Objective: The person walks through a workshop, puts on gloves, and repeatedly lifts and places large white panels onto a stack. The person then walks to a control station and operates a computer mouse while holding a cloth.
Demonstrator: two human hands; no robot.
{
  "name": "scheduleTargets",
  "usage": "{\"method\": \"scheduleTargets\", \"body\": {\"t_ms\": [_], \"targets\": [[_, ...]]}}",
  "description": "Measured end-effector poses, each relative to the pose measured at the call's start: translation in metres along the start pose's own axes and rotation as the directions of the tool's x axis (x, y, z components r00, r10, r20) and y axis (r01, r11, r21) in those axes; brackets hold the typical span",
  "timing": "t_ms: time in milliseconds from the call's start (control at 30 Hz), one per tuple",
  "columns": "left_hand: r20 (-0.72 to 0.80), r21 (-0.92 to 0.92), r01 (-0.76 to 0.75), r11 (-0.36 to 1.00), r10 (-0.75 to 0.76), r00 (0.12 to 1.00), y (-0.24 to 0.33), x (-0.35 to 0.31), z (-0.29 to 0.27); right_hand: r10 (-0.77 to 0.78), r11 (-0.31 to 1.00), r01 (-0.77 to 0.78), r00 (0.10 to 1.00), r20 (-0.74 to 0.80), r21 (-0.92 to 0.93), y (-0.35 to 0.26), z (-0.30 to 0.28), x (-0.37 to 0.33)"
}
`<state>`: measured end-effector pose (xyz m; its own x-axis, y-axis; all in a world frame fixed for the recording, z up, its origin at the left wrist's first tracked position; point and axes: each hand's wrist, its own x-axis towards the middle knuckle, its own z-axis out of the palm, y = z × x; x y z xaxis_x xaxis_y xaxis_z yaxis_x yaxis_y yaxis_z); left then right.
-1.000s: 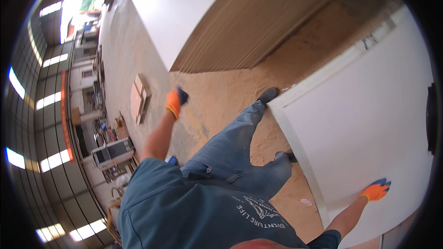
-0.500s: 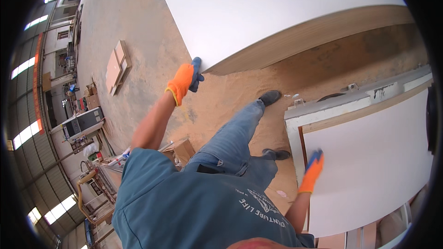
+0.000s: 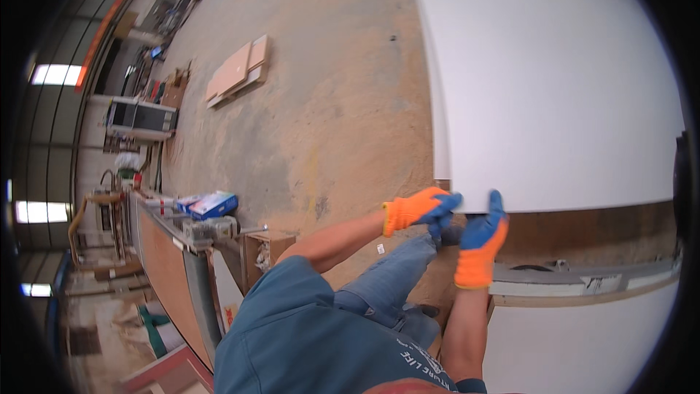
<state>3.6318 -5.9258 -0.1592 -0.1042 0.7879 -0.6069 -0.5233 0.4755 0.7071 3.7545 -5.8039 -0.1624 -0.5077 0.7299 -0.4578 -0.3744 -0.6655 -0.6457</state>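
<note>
A large white panel [image 3: 547, 102] lies on top of a stack at the upper right, slightly offset from the white sheet [image 3: 439, 131] beneath it. At the panel's near left corner is my left hand [image 3: 425, 210], in an orange and blue glove, its fingers closed on the corner. Just right of it, my right hand [image 3: 483, 241], gloved alike, grips the near edge with a blue finger or thumb over the top face. The fingers under the panel are hidden. A second white board [image 3: 576, 335] rests on a pale metal frame [image 3: 561, 286] at lower right.
Pinkish boards [image 3: 237, 71] lie piled on the dusty floor [image 3: 328, 102] to the left. A cardboard box [image 3: 273, 248] and a long bench [image 3: 171, 263] with a blue box [image 3: 213, 205] stand at my left. Low on the far left is a person's green sleeve [image 3: 154, 328].
My right hand has left the lower board and come up to the stacked panel's near edge. My left hand stays at its corner. The top panel now sits offset from the sheet below.
</note>
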Motion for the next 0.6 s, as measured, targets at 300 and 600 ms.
{"method": "scheduleTargets", "body": {"t_ms": [300, 600], "targets": [[-0.293, 0.028, 0.153, 0.988, -0.138, 0.946, -0.107, -0.069, -0.078, -0.027, 0.953, -0.025, 0.986, -0.166, -0.303, -0.085, -0.281, -0.181], [-0.549, -0.625, -0.438, 0.646, 0.036, 0.835, -0.116, -0.113, -0.088, -0.522, 0.804, 0.198, 0.686, -0.506, -0.561, -0.147, -0.627, -0.425]]}}
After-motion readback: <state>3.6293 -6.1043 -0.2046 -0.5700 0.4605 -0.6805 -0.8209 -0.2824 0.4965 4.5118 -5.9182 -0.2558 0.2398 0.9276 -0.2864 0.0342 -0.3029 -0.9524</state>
